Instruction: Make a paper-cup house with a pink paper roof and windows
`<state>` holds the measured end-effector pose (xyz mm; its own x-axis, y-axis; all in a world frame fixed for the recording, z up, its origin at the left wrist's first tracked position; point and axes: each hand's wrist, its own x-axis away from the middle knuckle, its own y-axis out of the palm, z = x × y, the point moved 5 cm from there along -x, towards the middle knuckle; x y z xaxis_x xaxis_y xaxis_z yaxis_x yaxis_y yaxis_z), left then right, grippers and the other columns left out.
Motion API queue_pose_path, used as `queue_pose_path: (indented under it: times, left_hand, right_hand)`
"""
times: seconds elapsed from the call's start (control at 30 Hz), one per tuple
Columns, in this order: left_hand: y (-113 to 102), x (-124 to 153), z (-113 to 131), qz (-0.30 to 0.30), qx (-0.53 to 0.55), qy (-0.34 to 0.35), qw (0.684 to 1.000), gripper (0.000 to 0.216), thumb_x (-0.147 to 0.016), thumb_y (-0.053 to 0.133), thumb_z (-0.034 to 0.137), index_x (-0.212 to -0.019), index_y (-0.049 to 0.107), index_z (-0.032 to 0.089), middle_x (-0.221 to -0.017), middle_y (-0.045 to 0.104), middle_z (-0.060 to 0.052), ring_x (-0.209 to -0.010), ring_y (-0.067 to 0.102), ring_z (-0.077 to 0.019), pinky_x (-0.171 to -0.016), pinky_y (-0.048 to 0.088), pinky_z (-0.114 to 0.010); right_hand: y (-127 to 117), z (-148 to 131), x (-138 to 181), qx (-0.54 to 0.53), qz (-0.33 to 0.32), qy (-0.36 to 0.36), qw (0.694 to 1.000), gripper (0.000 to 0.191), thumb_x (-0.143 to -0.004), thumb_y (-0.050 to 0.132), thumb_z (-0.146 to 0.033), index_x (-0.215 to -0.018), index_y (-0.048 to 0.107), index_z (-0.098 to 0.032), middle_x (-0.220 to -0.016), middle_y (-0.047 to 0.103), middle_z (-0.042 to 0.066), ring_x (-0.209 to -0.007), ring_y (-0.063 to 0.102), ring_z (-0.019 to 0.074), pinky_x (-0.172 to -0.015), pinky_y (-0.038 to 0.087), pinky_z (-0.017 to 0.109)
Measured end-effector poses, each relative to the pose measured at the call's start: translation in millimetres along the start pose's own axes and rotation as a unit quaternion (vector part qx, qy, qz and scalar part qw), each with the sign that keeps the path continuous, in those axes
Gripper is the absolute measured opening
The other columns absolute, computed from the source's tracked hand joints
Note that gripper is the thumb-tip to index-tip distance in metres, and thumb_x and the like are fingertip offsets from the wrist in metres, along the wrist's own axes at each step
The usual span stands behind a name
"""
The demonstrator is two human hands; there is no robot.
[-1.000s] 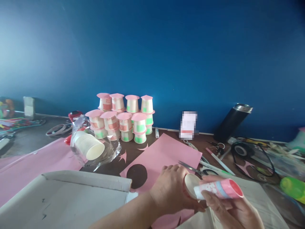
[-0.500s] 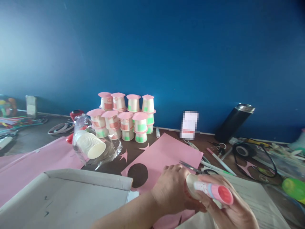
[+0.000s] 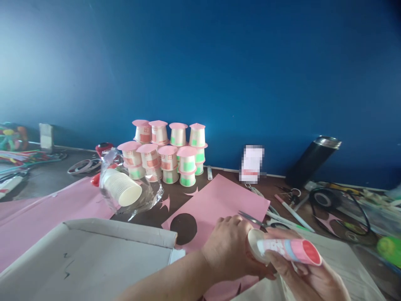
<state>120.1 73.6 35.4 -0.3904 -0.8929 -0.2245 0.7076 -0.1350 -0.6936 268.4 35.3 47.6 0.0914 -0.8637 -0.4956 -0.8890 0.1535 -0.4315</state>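
From here, I have the left hand wrapped round the cup, I judge to steady it and leave its pale end facing the glue stick. The right hand pinches the glue stick, tip at that end; whether they touch, I can't quite tell.

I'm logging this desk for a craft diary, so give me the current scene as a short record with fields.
Left hand: holds a paper cup
Right hand: holds a pink-and-white tube, its tip at the cup's round end
Near the hands: pink sheet with a round hole; scissors, partly hidden
Back: stacked cups with pink paper tops, before a blue wall
Left: nested cups in clear wrapping
Right: black bottle, silver top
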Motion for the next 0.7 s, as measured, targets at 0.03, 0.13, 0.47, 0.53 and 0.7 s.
queue_pose_path:
  times: [0.03, 0.13, 0.47, 0.53, 0.7]
  left_hand:
    - [0.4, 0.1, -0.1, 0.002, -0.001, 0.002, 1.000, 0.052, -0.048, 0.082, 0.064, -0.074, 0.060, 0.025, -0.079, 0.066, 0.001, -0.072, 0.063, -0.0237, -0.068, 0.050, -0.039]
    - [0.9, 0.5, -0.2, 0.007, -0.010, 0.001, 1.000, 0.047, -0.052, 0.079, 0.062, -0.072, 0.059, 0.024, -0.075, 0.064, 0.000, -0.070, 0.063, -0.0237, -0.067, 0.050, -0.039]
    - [4.9, 1.5, -2.9, -0.005, -0.024, -0.007, 1.000, 0.049, -0.056, 0.072, 0.065, -0.074, 0.057, 0.022, -0.085, 0.065, -0.006, -0.078, 0.066, -0.0296, -0.074, 0.053, -0.049]
    - [6.7, 1.0, -5.2, -0.019, -0.025, -0.010, 0.999, 0.056, -0.055, 0.070, 0.072, -0.075, 0.057, 0.021, -0.086, 0.065, -0.006, -0.077, 0.065, -0.0298, -0.075, 0.053, -0.050]
    - [7.0, 0.2, -7.5, -0.019, -0.020, -0.013, 1.000, 0.063, -0.053, 0.068, 0.078, -0.076, 0.057, 0.021, -0.089, 0.065, -0.006, -0.079, 0.064, -0.0278, -0.076, 0.053, -0.048]
  right_hand:
    - [-0.3, -1.1, -0.5, 0.013, -0.002, -0.017, 1.000, 0.021, -0.087, 0.066, -0.030, -0.108, 0.066, -0.027, -0.099, 0.073, 0.003, -0.077, 0.073, 0.0207, -0.065, 0.062, 0.026]
    - [1.8, -6.0, -1.8, 0.038, -0.026, -0.058, 0.997, 0.020, -0.089, 0.063, -0.027, -0.109, 0.064, -0.028, -0.101, 0.070, 0.003, -0.081, 0.071, 0.0206, -0.072, 0.061, 0.030]
    - [-0.2, -13.1, -3.5, 0.059, -0.062, -0.068, 0.994, 0.011, -0.088, 0.063, -0.028, -0.099, 0.064, -0.027, -0.095, 0.069, 0.003, -0.086, 0.070, 0.0213, -0.068, 0.061, 0.025]
    - [-1.3, -9.6, -2.9, 0.059, -0.055, -0.059, 0.995, 0.010, -0.088, 0.063, -0.029, -0.097, 0.065, -0.027, -0.092, 0.071, 0.003, -0.084, 0.071, 0.0209, -0.068, 0.061, 0.023]
    - [-3.5, 0.3, 0.4, 0.026, -0.048, -0.029, 0.998, 0.010, -0.089, 0.061, -0.030, -0.097, 0.067, -0.027, -0.088, 0.075, 0.003, -0.077, 0.074, 0.0206, -0.065, 0.061, 0.023]
